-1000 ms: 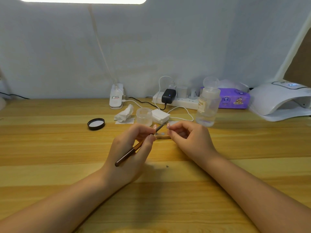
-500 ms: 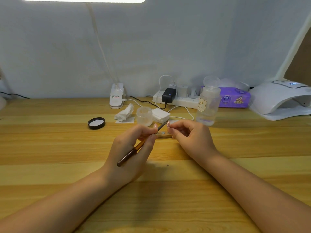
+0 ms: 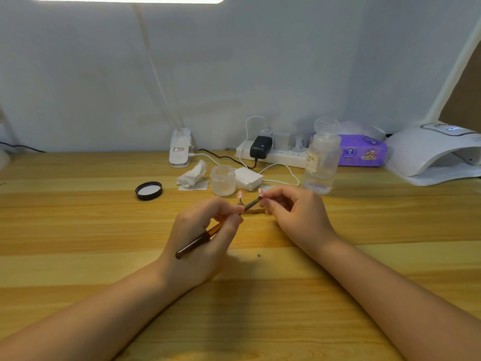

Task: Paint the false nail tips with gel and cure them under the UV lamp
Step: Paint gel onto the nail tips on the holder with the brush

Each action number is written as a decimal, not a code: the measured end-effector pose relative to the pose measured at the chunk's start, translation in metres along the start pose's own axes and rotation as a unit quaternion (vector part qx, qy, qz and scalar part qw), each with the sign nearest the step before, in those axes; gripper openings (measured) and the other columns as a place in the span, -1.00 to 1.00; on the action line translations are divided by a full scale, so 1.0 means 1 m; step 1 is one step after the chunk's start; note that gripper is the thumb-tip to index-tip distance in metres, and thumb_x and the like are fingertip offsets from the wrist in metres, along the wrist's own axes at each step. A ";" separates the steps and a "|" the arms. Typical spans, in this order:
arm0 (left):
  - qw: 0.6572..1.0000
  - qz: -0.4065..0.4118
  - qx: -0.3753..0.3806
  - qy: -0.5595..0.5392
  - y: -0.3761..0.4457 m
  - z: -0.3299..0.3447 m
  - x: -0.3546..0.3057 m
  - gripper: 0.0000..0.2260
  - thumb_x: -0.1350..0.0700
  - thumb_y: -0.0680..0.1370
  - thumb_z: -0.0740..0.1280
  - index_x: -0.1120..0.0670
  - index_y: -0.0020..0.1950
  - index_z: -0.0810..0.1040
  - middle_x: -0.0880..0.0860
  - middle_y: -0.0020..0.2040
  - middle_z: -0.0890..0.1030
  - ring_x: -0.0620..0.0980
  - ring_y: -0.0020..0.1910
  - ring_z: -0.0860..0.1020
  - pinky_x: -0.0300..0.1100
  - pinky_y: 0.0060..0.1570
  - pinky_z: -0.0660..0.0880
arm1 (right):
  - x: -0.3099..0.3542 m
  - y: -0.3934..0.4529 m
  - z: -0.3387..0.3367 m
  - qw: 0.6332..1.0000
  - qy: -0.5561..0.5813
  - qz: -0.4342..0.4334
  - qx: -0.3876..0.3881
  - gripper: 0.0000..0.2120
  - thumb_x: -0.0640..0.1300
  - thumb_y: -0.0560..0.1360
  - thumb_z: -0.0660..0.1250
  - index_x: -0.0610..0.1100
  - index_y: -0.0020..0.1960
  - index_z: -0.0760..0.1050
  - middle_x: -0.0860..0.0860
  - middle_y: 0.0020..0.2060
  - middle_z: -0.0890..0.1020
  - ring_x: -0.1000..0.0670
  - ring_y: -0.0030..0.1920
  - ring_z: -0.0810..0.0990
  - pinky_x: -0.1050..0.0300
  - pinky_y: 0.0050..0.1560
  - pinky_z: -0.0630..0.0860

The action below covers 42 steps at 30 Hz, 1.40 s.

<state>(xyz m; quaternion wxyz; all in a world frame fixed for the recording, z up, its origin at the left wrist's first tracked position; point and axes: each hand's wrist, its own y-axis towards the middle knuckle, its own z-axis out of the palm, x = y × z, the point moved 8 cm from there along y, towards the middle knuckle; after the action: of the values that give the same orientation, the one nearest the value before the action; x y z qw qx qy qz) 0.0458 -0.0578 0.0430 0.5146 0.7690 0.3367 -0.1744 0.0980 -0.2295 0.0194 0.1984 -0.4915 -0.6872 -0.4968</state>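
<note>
My left hand [image 3: 205, 230] pinches a brown-handled gel brush [image 3: 208, 233], its tip reaching up and right to a pink false nail tip [image 3: 260, 192]. My right hand [image 3: 294, 214] pinches the small stand that carries this tip, just above the wooden desk. A second pink nail tip [image 3: 239, 195] stands on its holder between my two hands. The open gel jar [image 3: 223, 180] sits just behind my hands, its black lid [image 3: 149, 190] off to the left. The white UV lamp [image 3: 437, 152] stands at the far right.
A clear liquid bottle [image 3: 321, 162] stands right behind my right hand. Crumpled tissue [image 3: 193, 175], a stack of white pads [image 3: 248, 178], a power strip [image 3: 273, 152] with cables, a purple tissue pack [image 3: 361, 152] and a desk-lamp clamp [image 3: 180, 149] line the back of the desk.
Both hands have stayed in place. The brush tip has shifted slightly right onto the nail tip that my right hand holds.
</note>
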 end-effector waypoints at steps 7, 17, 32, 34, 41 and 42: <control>1.000 0.004 -0.011 0.009 0.002 0.001 0.003 -0.85 0.18 0.57 0.36 0.13 0.12 0.61 0.00 -0.04 0.68 -0.11 -0.02 0.65 -0.08 0.00 0.59 | 0.006 -0.001 0.000 1.000 0.000 -0.022 -0.003 -0.85 -0.26 0.46 0.42 -0.02 -0.07 0.62 0.19 -0.23 0.62 0.28 -0.19 0.58 0.47 -0.18 0.45; 1.000 -0.025 -0.015 -0.007 0.000 -0.002 0.005 -0.83 0.04 0.55 0.31 0.10 0.00 0.62 -0.07 -0.14 0.69 -0.12 -0.10 0.65 -0.11 -0.07 0.58 | 0.004 -0.001 -0.001 1.000 0.001 -0.018 -0.010 -0.86 -0.26 0.46 0.42 -0.03 -0.08 0.63 0.07 -0.23 0.67 0.15 -0.21 0.61 0.30 -0.15 0.54; 0.999 -0.041 -0.006 -0.020 -0.001 -0.001 0.005 -0.88 0.16 0.53 0.31 0.09 -0.01 0.63 -0.05 -0.15 0.69 -0.09 -0.09 0.65 -0.11 -0.07 0.59 | 0.006 -0.001 -0.001 0.999 0.011 -0.028 -0.012 -0.83 -0.27 0.46 0.41 0.00 -0.10 0.60 0.15 -0.27 0.63 0.21 -0.23 0.60 0.41 -0.19 0.49; 0.998 -0.048 -0.021 -0.025 -0.001 -0.002 0.006 -0.87 0.15 0.53 0.31 0.08 0.02 0.62 -0.04 -0.12 0.69 -0.08 -0.07 0.65 -0.09 -0.03 0.59 | 0.007 0.000 -0.001 0.999 0.011 -0.031 -0.011 -0.83 -0.27 0.46 0.41 -0.01 -0.10 0.60 0.15 -0.25 0.64 0.21 -0.21 0.60 0.42 -0.18 0.49; 0.998 -0.049 -0.006 -0.032 0.001 0.000 0.007 -0.87 0.13 0.51 0.35 0.02 0.02 0.64 -0.04 -0.12 0.70 -0.06 -0.07 0.67 -0.07 -0.03 0.60 | 0.007 0.000 -0.001 0.999 -0.004 -0.043 -0.011 -0.84 -0.28 0.45 0.42 -0.03 -0.08 0.61 0.19 -0.25 0.62 0.25 -0.19 0.58 0.47 -0.20 0.45; 0.998 -0.045 -0.005 -0.032 0.000 0.000 0.006 -0.89 0.11 0.51 0.36 0.00 -0.01 0.65 -0.05 -0.15 0.70 -0.07 -0.10 0.67 -0.10 -0.06 0.60 | 0.008 0.000 0.000 0.999 -0.006 -0.045 -0.010 -0.84 -0.28 0.45 0.42 -0.03 -0.07 0.61 0.20 -0.24 0.61 0.27 -0.19 0.58 0.48 -0.19 0.45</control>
<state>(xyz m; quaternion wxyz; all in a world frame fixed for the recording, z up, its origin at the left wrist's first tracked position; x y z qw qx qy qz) 0.0502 -0.0556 0.0395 0.5203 0.7449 0.3549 -0.2199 0.0945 -0.2262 0.0254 0.1663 -0.4652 -0.7049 -0.5090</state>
